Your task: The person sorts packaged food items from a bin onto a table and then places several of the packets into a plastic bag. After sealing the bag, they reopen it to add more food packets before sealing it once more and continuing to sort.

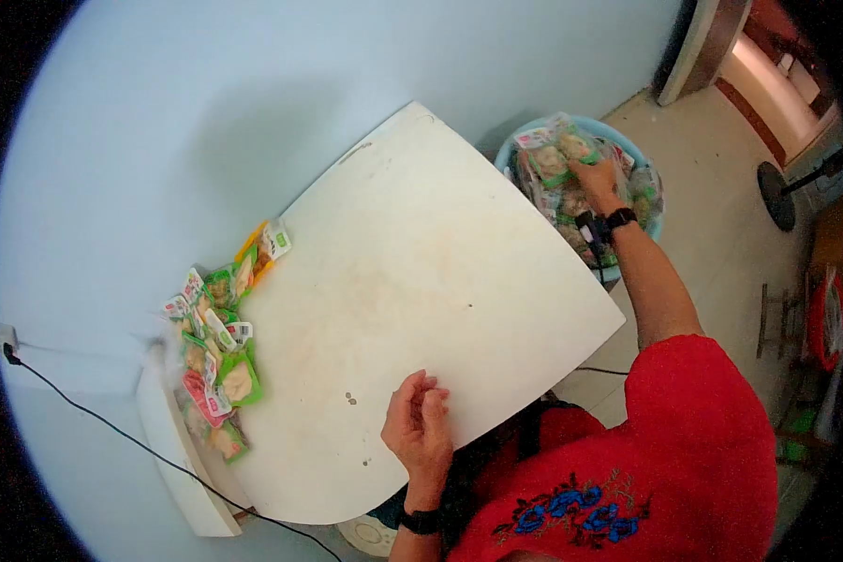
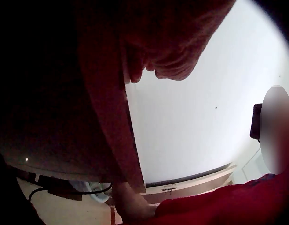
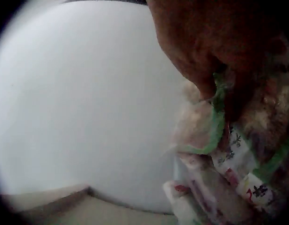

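Head view looks down from above the fingers [image 1: 408, 386]; 2 wrist views face them closely; head, right share bags [image 1: 549, 163]

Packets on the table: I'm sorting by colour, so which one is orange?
The orange-edged packet, nearest the head view's top among those on the table; the other packets there show green, white or pinkish-red.

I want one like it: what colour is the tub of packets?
The tub is light blue, clearest in the head view.
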A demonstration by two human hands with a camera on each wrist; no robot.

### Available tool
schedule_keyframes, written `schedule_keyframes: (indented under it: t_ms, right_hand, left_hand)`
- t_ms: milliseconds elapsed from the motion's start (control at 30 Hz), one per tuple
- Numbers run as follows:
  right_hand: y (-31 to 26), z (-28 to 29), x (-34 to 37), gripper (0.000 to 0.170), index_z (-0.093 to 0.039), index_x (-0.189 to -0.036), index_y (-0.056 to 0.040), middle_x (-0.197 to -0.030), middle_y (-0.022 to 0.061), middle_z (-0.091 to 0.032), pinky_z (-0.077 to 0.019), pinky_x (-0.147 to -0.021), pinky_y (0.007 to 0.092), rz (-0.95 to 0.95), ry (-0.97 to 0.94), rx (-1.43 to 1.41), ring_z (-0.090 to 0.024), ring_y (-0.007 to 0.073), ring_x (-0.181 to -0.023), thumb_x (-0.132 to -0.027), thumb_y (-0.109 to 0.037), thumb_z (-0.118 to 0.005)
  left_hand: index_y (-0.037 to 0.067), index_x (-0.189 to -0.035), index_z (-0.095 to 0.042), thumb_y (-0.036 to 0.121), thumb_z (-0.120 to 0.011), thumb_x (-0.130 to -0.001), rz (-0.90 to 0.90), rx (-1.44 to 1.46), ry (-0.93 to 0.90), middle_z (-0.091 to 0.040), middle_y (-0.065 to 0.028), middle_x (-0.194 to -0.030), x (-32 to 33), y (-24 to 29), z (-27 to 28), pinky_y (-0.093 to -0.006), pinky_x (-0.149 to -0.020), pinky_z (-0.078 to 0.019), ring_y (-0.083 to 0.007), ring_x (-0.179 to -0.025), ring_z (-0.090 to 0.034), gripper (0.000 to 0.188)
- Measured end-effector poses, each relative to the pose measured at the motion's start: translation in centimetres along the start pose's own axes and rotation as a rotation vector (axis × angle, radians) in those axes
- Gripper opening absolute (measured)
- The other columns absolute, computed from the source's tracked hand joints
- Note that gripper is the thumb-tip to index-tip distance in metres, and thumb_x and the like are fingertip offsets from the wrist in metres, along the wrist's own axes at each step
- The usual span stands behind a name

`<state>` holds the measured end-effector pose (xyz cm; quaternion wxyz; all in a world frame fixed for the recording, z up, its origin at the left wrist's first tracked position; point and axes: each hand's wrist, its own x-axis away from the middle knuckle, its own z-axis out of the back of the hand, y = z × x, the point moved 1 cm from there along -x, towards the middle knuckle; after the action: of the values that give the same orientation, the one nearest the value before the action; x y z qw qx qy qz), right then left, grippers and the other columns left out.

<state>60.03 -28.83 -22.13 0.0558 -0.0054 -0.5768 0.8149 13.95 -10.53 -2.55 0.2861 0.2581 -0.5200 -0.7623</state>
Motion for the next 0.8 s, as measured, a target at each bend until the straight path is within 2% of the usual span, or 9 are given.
schedule_keyframes:
  t_ms: [133, 200, 267, 333, 367, 433, 633, 733, 800]
  right_hand:
    - [-4.0, 2.1, 4.2, 0.059, -0.053, -0.124, 0.0083, -0.129, 0.0298, -0.052, -0.0431, -0.100, 0.0439, 0.429, 0.176, 0.731, -0.053, 0.0357, -0.119, -0.080, -0.024, -0.073]
    - [-5.2, 2.9, 4.3, 0.065, -0.042, -0.137, 0.0041, -0.145, 0.0253, -0.037, -0.0288, -0.112, 0.0434, 0.231, 0.040, 0.842, -0.036, 0.0363, -0.135, -0.085, -0.024, -0.067]
    - [-8.4, 3.4, 7.7, 0.059, -0.042, -0.139, -0.0006, -0.144, 0.0202, -0.042, -0.0287, -0.112, 0.0432, 0.348, -0.181, 0.920, -0.037, 0.0369, -0.134, -0.089, -0.025, -0.061]
    - [-0.6, 2.0, 2.3, 0.059, -0.039, -0.142, -0.0068, -0.144, 0.0240, -0.040, -0.0282, -0.112, 0.0482, 0.698, -0.374, 0.837, -0.037, 0.0417, -0.132, -0.089, -0.022, -0.059]
    - [-2.2, 2.1, 1.4, 0.058, -0.039, -0.142, -0.0054, -0.145, 0.0217, -0.039, -0.0281, -0.112, 0.0447, 0.605, -0.677, 0.760, -0.037, 0.0375, -0.134, -0.090, -0.023, -0.059]
    - [-2.3, 1.3, 1.8, 0.058, -0.036, -0.144, -0.0040, -0.149, 0.0191, -0.037, -0.0285, -0.112, 0.0408, 0.490, -0.832, 0.639, -0.037, 0.0320, -0.136, -0.094, -0.025, -0.056]
    - [3.4, 0.9, -2.1, 0.066, -0.026, -0.150, -0.0087, -0.155, 0.0125, -0.027, -0.0247, -0.115, 0.0426, 0.691, -0.804, 0.672, -0.027, 0.0318, -0.141, -0.097, -0.036, -0.054]
    - [1.9, 2.1, -1.8, 0.065, -0.031, -0.148, -0.0049, -0.154, 0.0153, -0.028, -0.0267, -0.113, 0.0479, 0.450, -0.801, 0.641, -0.026, 0.0309, -0.142, -0.095, -0.033, -0.057]
    - [2.2, 4.1, -3.0, 0.062, -0.033, -0.147, -0.0041, -0.147, 0.0150, -0.039, -0.0385, -0.104, 0.0457, 0.558, -0.727, 0.715, -0.041, 0.0307, -0.132, -0.096, -0.032, -0.056]
  left_hand:
    - [-0.003, -0.115, -0.060, 0.006, -0.057, -0.094, 0.006, 0.081, 0.020, -0.066, -0.0113, -0.097, 0.1, -0.5, 0.0, -0.0256, -0.065, -0.0535, -0.0163, -0.080, -0.065, 0.023]
    - [-0.002, -0.112, -0.062, 0.005, -0.059, -0.092, -0.046, 0.013, 0.000, -0.066, -0.0105, -0.096, 0.0, -1.1, -0.1, -0.0255, -0.066, -0.0534, -0.0161, -0.079, -0.065, 0.022]
    - [-0.002, -0.108, -0.063, 0.004, -0.062, -0.089, -0.076, -0.095, -0.011, -0.066, -0.0101, -0.096, 0.0, -0.8, 0.1, -0.0259, -0.067, -0.0535, -0.0154, -0.076, -0.065, 0.020]
    - [-0.001, -0.110, -0.062, 0.006, -0.063, -0.089, -0.131, -0.131, -0.016, -0.066, -0.0112, -0.096, -0.1, -0.6, 0.2, -0.0264, -0.069, -0.0536, -0.0155, -0.077, -0.065, 0.022]
    - [-0.001, -0.110, -0.062, 0.007, -0.063, -0.090, -0.120, -0.106, -0.015, -0.066, -0.0116, -0.096, -0.1, -0.4, 0.3, -0.0268, -0.069, -0.0535, -0.0159, -0.078, -0.065, 0.022]
    - [0.000, -0.112, -0.062, 0.009, -0.063, -0.090, -0.115, -0.039, -0.021, -0.066, -0.0123, -0.096, -0.2, 0.0, 0.5, -0.0274, -0.069, -0.0534, -0.0168, -0.079, -0.065, 0.023]
    - [0.002, -0.113, -0.061, 0.012, -0.062, -0.092, -0.146, 0.024, -0.041, -0.065, -0.0127, -0.099, 0.0, -1.0, 0.7, -0.0297, -0.069, -0.0533, -0.0195, -0.079, -0.064, 0.024]
    - [0.002, -0.113, -0.061, 0.014, -0.063, -0.092, -0.181, 0.077, -0.040, -0.065, -0.0133, -0.100, 0.2, -1.5, 0.8, -0.0307, -0.070, -0.0534, -0.0206, -0.079, -0.065, 0.024]
    - [0.002, -0.112, -0.061, 0.014, -0.063, -0.092, -0.210, 0.102, -0.042, -0.066, -0.0137, -0.100, 0.2, -1.9, 1.1, -0.0314, -0.070, -0.0535, -0.0210, -0.079, -0.065, 0.024]
